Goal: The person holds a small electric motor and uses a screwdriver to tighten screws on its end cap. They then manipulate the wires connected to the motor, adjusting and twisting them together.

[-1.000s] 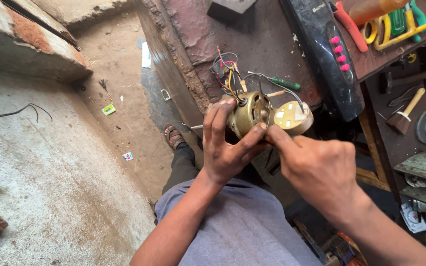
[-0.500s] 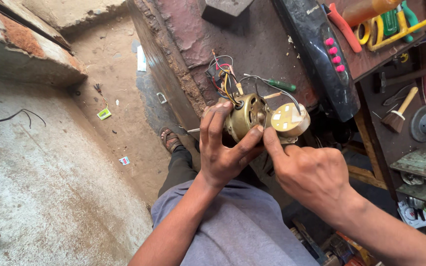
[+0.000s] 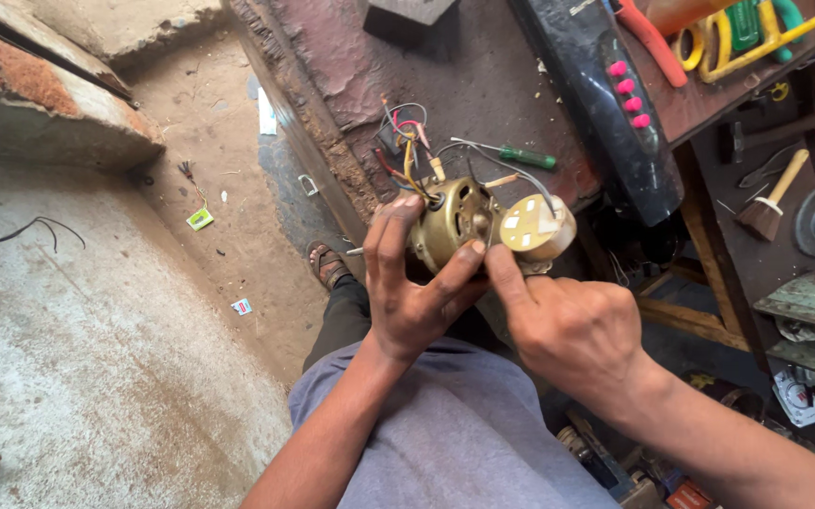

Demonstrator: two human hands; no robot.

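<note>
A brass-coloured small electric motor (image 3: 453, 222) with coloured wires (image 3: 406, 151) sprouting from its top is held above my lap. My left hand (image 3: 409, 283) wraps it from the left, fingers up over its side and thumb under it. My right hand (image 3: 568, 325) grips from below and right, index finger pressed to the motor's body. A round cream-coloured cap (image 3: 537, 228) with a white wire sits against the motor's right end, just above my right hand.
A rusty metal workbench (image 3: 332, 66) lies ahead with a green-handled screwdriver (image 3: 516, 155), a black panel with pink buttons (image 3: 605, 104), pliers and a brush (image 3: 771, 203). Concrete floor and a step are to the left; my sandalled foot (image 3: 327, 266) is below the bench edge.
Both hands and the motor have stayed together near the middle of the view. My right index finger has shifted onto the motor body and the cream cap has turned slightly.
</note>
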